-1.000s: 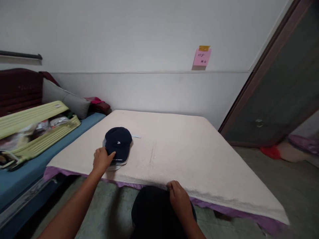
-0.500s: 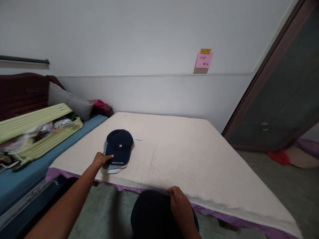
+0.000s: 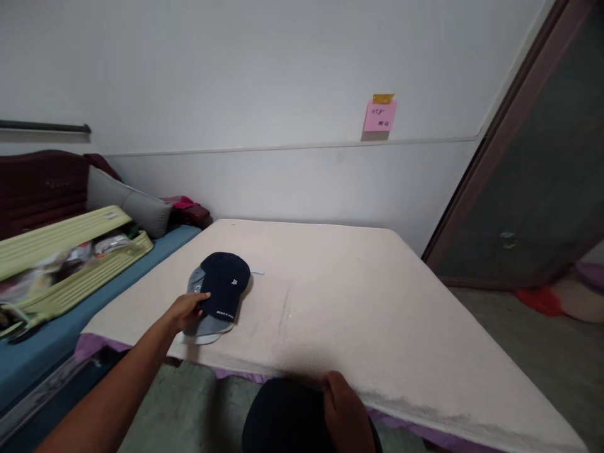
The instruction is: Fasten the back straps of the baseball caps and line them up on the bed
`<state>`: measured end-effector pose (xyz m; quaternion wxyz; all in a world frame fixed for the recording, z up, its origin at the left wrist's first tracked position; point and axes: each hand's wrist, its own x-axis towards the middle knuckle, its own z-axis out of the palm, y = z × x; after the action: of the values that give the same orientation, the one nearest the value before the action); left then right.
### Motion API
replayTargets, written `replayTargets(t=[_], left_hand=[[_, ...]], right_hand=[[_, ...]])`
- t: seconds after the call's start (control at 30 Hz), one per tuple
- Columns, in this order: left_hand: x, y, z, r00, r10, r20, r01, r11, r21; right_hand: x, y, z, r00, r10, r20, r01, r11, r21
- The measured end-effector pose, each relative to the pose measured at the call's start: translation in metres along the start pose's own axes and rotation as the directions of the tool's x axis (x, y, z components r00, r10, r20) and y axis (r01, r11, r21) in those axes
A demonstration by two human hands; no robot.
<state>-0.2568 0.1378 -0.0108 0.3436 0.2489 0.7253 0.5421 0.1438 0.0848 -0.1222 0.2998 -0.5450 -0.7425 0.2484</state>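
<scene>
Pale walls (image 3: 283,63) back a room where a blue bed (image 3: 28,358) on the far left carries an open yellow-green suitcase (image 3: 70,251), with a grey pillow (image 3: 127,204) behind it. Just right of the bed stands the table (image 3: 353,296), covered in a cream cloth with a purple layer showing at its near edge. The left hand (image 3: 186,311) reaches over the table's near left part and pinches the side of a navy cap (image 3: 226,283), thumb on top. That cap lies askew on a grey cap (image 3: 207,325), whose brim pokes out toward the table's edge. At bottom centre, against the table's near edge, the right hand (image 3: 344,412) is curled around the rim of a black cap (image 3: 283,418). A pink note (image 3: 380,116) sticks to the wall beyond, and a dark glass door (image 3: 542,176) fills the right side.
</scene>
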Motion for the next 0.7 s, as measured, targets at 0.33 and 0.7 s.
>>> replayTargets(t=[0.33, 0.7], left_hand=[[-0.05, 0.02, 0.109, 0.97, 0.118, 0.213, -0.009, 0.891, -0.453], [-0.109, 0.008, 0.255, 0.802, 0.25, 0.543, 0.158, 0.787, -0.597]], right_hand=[[0.041, 0.011, -0.022, 0.957, 0.227, 0.179, -0.288, 0.79, 0.541], [0.166, 0.0, -0.064, 0.959, 0.143, 0.247, -0.241, -0.052, 0.969]])
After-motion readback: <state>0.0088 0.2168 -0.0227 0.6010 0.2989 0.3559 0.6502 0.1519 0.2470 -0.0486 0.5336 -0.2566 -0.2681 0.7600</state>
